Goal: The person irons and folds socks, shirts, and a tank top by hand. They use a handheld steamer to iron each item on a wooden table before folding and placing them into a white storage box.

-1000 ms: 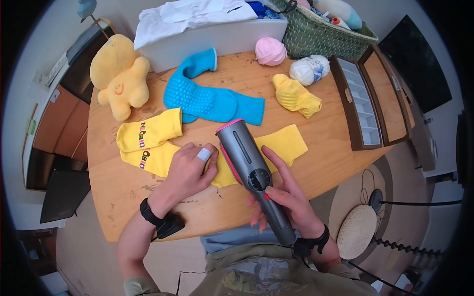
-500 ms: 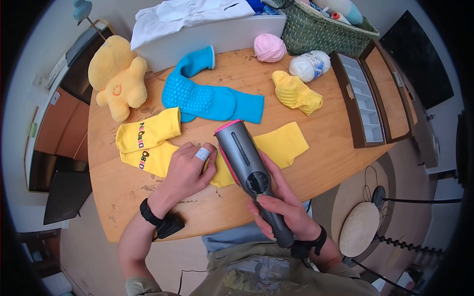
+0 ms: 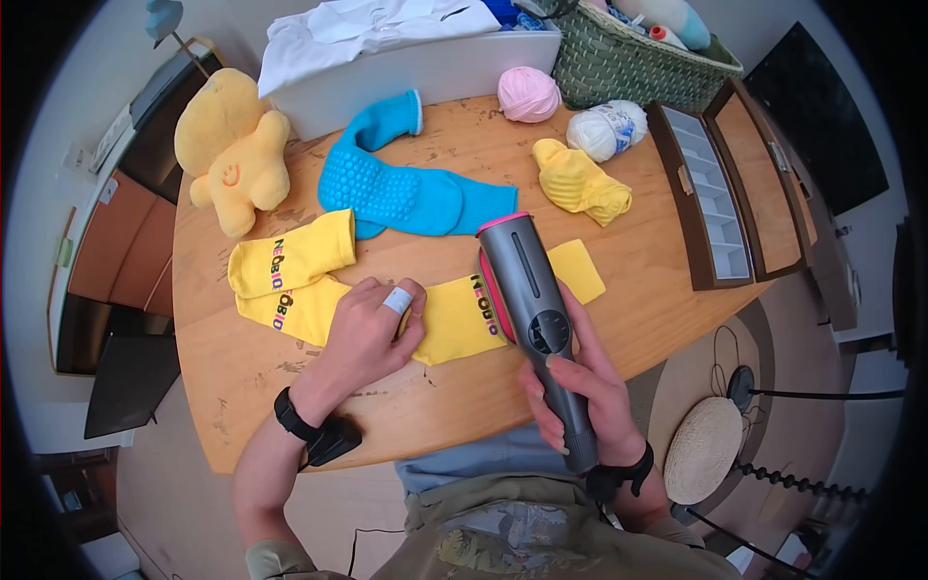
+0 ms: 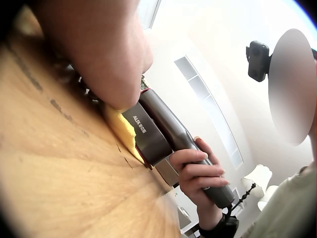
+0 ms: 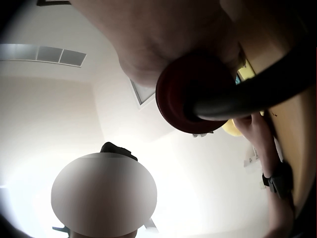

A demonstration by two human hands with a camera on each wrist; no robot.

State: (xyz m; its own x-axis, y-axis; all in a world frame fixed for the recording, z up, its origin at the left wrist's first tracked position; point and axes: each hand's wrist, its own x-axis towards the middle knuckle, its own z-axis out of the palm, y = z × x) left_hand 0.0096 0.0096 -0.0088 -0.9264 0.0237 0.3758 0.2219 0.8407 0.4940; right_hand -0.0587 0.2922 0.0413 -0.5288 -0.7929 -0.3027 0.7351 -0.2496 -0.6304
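My right hand (image 3: 590, 391) grips the handle of a grey handheld garment steamer (image 3: 527, 280) with a pink-edged head. In the head view the steamer overlaps the right part of a yellow sock (image 3: 449, 314) with NEOBIO lettering. The left wrist view has the steamer's AUX-marked body (image 4: 143, 131) right by the yellow fabric (image 4: 121, 130). On the sock rests my left hand (image 3: 372, 324), its fingers curled in and pinching the fabric. Left of it lies folded yellow fabric (image 3: 295, 256) with the same lettering. A blue sock with raised dots (image 3: 387, 193) lies behind.
A yellow plush toy (image 3: 242, 155) is at the left. Further back stand a white bin with cloth (image 3: 416, 72) and a green basket (image 3: 628, 72). Pink yarn (image 3: 529, 94), white yarn (image 3: 607, 130), bunched yellow fabric (image 3: 580, 184) and an open compartment box (image 3: 701, 193) are on the right.
My right hand first drew the steamer slightly toward me, then moved it right along the sock, uncovering lettering it had hidden. My left hand has stayed in place.
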